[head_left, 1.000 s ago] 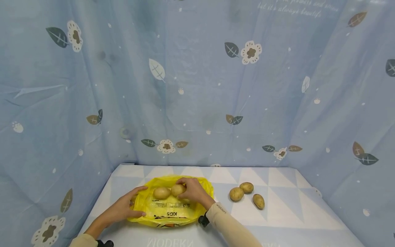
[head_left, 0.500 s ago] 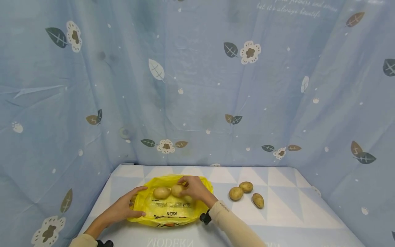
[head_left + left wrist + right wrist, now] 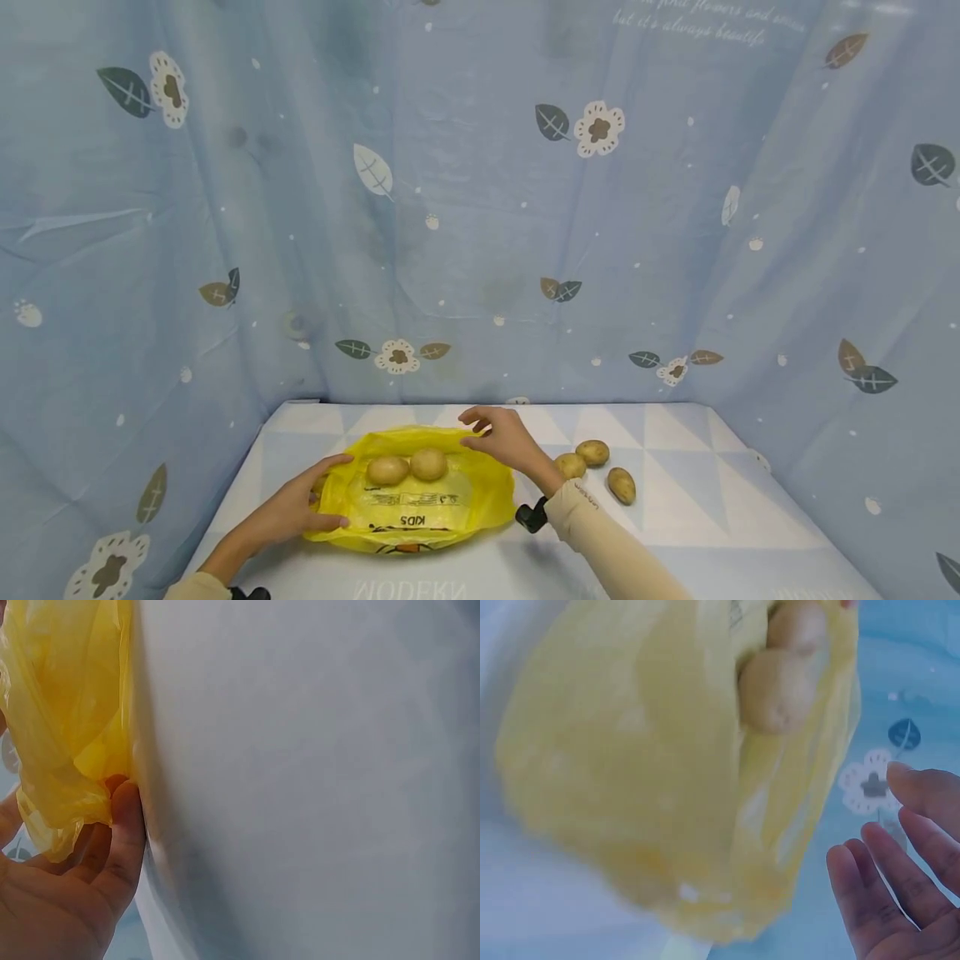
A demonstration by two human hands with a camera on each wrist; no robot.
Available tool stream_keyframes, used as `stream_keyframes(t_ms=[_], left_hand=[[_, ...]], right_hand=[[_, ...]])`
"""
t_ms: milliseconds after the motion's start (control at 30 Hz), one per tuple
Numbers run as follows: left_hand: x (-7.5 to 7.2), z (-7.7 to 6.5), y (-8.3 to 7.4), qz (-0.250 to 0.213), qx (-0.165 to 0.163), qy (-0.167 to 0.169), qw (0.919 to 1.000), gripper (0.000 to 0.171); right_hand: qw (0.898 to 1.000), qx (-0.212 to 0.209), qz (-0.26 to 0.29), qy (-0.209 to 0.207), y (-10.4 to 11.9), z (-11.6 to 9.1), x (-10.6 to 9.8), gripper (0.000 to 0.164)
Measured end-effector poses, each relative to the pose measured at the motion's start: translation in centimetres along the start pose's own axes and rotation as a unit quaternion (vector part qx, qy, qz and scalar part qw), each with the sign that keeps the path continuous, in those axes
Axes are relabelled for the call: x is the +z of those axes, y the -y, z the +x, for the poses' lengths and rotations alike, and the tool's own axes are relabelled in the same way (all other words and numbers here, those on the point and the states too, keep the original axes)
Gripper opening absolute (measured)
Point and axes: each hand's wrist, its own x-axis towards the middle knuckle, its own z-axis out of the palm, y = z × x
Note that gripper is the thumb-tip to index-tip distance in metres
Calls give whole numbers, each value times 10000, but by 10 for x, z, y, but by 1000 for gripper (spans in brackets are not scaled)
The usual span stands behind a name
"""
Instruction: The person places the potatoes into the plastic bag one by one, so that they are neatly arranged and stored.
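Note:
A yellow plastic bag lies on the table in the head view, its mouth spread. Two potatoes, a left one and a right one, sit side by side in it. My left hand holds the bag's left edge; in the left wrist view its fingers curl against the bunched yellow plastic. Something brownish by those fingers is mostly hidden. Above the bag's far right edge is my right hand, holding nothing. The right wrist view shows its fingers spread and apart from the bag.
Right of the bag, three more potatoes lie on the table: one partly behind the right wrist, one farther back, one to the right. A blue patterned curtain surrounds the table's back and sides.
My right hand has let go of the right potato in the bag and moved up and to the right. The left hand keeps its place on the bag. The head view has shifted slightly.

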Motion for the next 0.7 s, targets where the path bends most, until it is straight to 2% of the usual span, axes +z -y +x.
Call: stream_keyframes(t_ms=[400, 700], left_hand=[[0, -1, -1, -6, -91, 8, 10000, 100], [0, -2, -1, -70, -166, 42, 9998, 100]], right_hand=[[9986, 309, -73, -424, -32, -28, -38, 31], [9965, 255, -109, -784, -44, -55, -57, 33]])
